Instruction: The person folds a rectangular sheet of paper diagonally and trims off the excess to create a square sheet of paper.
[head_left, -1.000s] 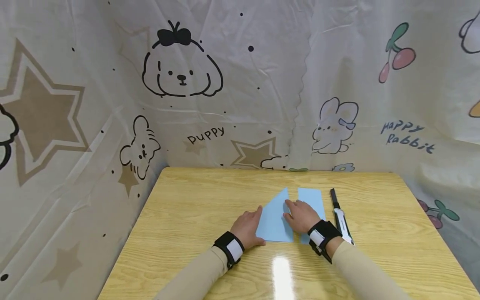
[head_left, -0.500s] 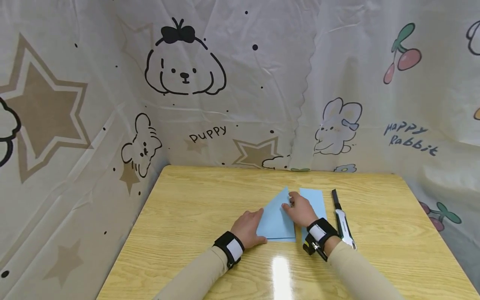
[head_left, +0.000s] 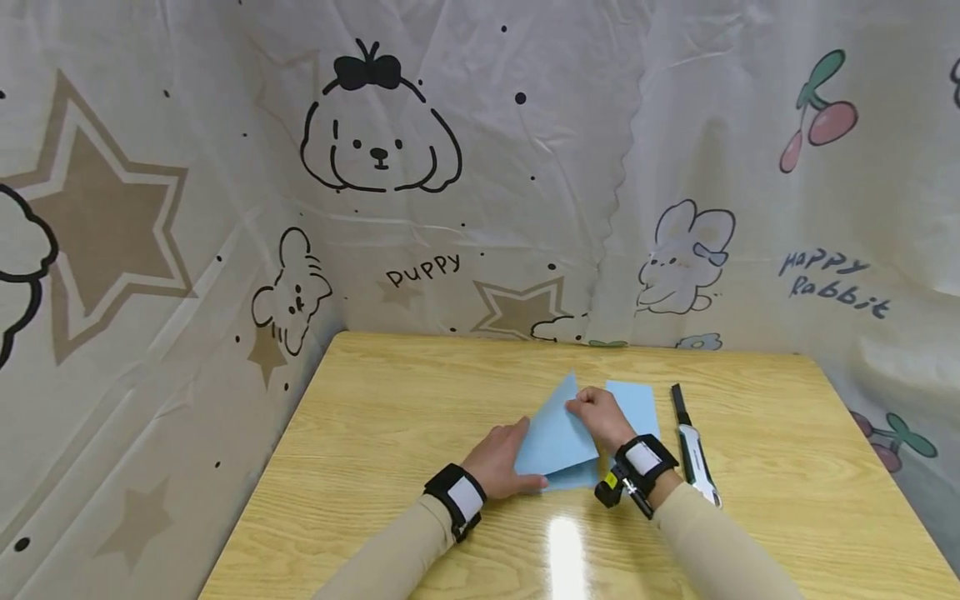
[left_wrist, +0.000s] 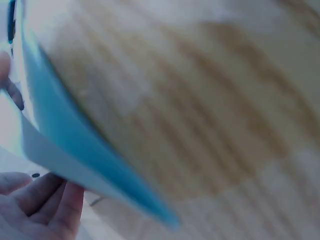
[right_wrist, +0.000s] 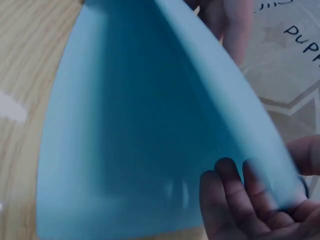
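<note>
A light-blue paper sheet [head_left: 555, 437] lies folded in front of me, its upper layer raised off the lower one. My right hand [head_left: 600, 414] pinches the right edge of that raised layer; in the right wrist view, fingers [right_wrist: 227, 190] are inside the fold, with the thumb outside. My left hand [head_left: 500, 462] rests at the paper's left corner, thumb and fingers spread along its edges. In the left wrist view the left hand's fingers [left_wrist: 55, 205] touch the outside of the paper [left_wrist: 85, 145], blurred there.
Right of the folded paper lies a narrower light-blue strip [head_left: 633, 408], partly hidden by the right hand and wristband. Beyond it is a white and black utility knife [head_left: 696, 458]. The wooden table [head_left: 405, 383] meets a patterned curtain [head_left: 480, 208] at the back and left.
My right hand has gone from resting flat across the folded paper to gripping its edge. The upper layer has lifted, opening a gap above the lower layer. My left hand stays in place.
</note>
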